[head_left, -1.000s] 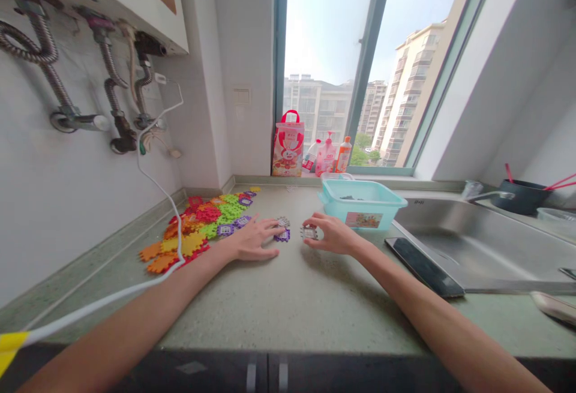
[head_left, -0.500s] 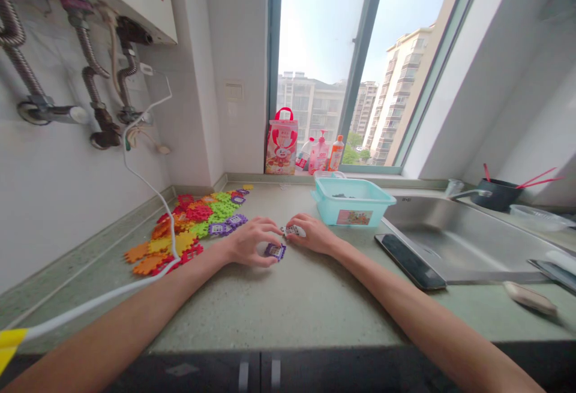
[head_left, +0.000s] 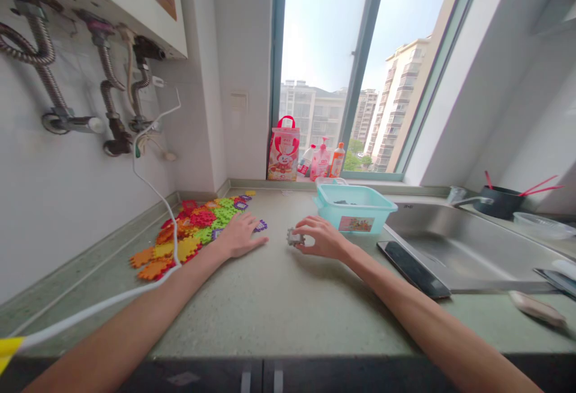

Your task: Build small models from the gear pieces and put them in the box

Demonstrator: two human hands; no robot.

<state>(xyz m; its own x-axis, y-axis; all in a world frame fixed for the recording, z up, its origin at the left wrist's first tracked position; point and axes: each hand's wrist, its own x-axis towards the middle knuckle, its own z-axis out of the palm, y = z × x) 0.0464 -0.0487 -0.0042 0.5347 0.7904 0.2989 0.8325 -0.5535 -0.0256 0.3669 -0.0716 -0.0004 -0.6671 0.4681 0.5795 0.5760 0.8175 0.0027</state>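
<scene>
My right hand pinches a small grey gear-shaped plastic piece between thumb and fingers, just above or on the counter. My left hand lies low over the counter with its fingers stretched out and the thumb apart. Beside its fingers is a purple gear piece, and the hand partly hides other purple pieces. To its left spreads a pile of gear pieces in red, orange, yellow and green. Another purple piece sits at the pile's far end.
A turquoise plastic tub with dark pieces inside stands beyond my right hand. A phone lies by the steel sink. A white cable crosses the left side over the pile. Bottles and a red-and-white bag stand at the window.
My left hand has moved left to the pile, and the purple gear piece beneath it has left the middle of the counter. My right hand now grips the grey piece slightly further right.
</scene>
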